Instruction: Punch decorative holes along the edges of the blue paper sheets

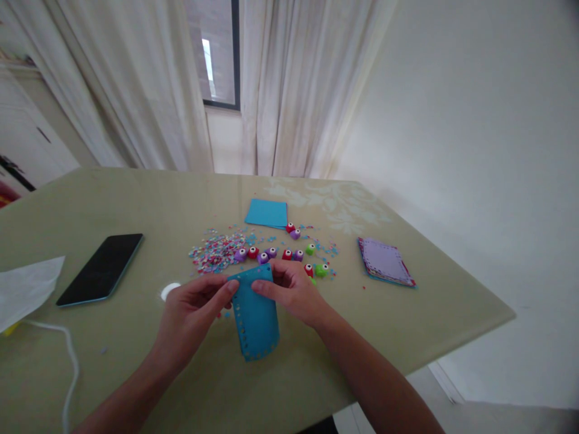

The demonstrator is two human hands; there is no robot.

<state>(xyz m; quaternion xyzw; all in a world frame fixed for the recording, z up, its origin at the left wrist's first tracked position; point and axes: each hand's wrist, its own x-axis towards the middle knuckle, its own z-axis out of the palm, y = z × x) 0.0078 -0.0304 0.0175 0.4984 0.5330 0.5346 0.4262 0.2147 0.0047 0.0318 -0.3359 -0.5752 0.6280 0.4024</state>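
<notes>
Between my hands is a blue sheet of paper (256, 322), curved, with small holes punched along its edges. My left hand (194, 307) pinches its upper left corner between thumb and fingers. At the upper right edge my right hand (294, 289) grips it, thumb in front and fingers behind. Just beyond lie several small red, purple and green beads with eye-like dots (270, 252). Left of them spreads a pile of coloured paper confetti (217, 250). A stack of plain blue paper (266, 213) lies farther back.
On the right lies a stack of punched paper sheets (386, 262), lilac on top. A black-screened tablet or phone (102, 268), white sheet (29, 289) and white cable (71, 361) are at left. The table's (434, 313) right edge runs near a wall.
</notes>
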